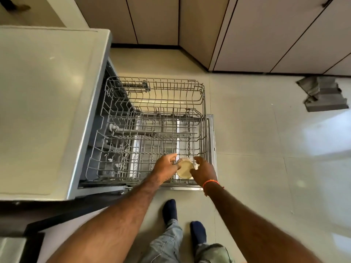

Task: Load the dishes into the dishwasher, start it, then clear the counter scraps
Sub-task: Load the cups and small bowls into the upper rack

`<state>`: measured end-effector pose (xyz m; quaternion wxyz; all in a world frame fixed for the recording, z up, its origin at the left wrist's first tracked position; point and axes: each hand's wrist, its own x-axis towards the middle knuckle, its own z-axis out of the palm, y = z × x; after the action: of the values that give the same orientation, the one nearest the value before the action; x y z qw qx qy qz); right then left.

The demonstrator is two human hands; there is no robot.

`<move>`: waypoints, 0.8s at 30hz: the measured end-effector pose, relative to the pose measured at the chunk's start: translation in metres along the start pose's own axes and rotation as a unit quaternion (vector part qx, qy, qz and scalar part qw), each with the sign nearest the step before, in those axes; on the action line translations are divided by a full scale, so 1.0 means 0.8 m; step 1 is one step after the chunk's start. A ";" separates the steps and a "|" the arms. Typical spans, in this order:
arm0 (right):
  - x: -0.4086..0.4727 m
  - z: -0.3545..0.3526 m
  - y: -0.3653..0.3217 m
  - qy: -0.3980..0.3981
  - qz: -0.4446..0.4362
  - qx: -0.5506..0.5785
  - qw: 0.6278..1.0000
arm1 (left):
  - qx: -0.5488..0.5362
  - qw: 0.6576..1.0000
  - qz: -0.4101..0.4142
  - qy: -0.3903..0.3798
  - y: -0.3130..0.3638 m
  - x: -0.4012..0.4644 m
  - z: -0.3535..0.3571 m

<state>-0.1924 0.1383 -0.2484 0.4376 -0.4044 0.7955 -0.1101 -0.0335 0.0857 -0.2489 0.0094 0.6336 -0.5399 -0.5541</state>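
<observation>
The dishwasher's wire rack (204, 111) is pulled out over the open door (212, 130) and holds nothing but the bowl. A small cream bowl (184, 168) sits at the rack's near right corner, its inside facing me. My left hand (166, 168) holds the bowl's left rim with curled fingers. My right hand (204, 169), with an orange thread at the wrist, grips the bowl's right side. The bowl's far side and base are hidden behind my fingers.
A pale countertop (41, 111) covers the left above the dishwasher. Cabinet doors (266, 35) line the far wall. A stack of grey papers (322, 93) lies on the tiled floor at right. My feet in dark socks (171, 211) stand just before the door.
</observation>
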 end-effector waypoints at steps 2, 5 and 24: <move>-0.019 -0.019 -0.015 -0.003 -0.039 -0.039 0.998 | 0.002 1.000 0.015 0.021 0.016 -0.026 -0.013; -0.051 -0.046 -0.043 -0.025 -0.119 -0.102 0.987 | 0.038 0.996 0.049 0.058 0.034 -0.079 -0.032; -0.329 0.056 -0.242 -0.141 -0.523 -0.263 0.798 | 0.059 0.889 0.015 0.454 -0.117 -0.468 -0.130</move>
<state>0.0250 0.2154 -0.0131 0.2974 -0.8696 0.3907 -0.0512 0.1773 0.3240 -0.0073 0.2244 0.8069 -0.5184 -0.1725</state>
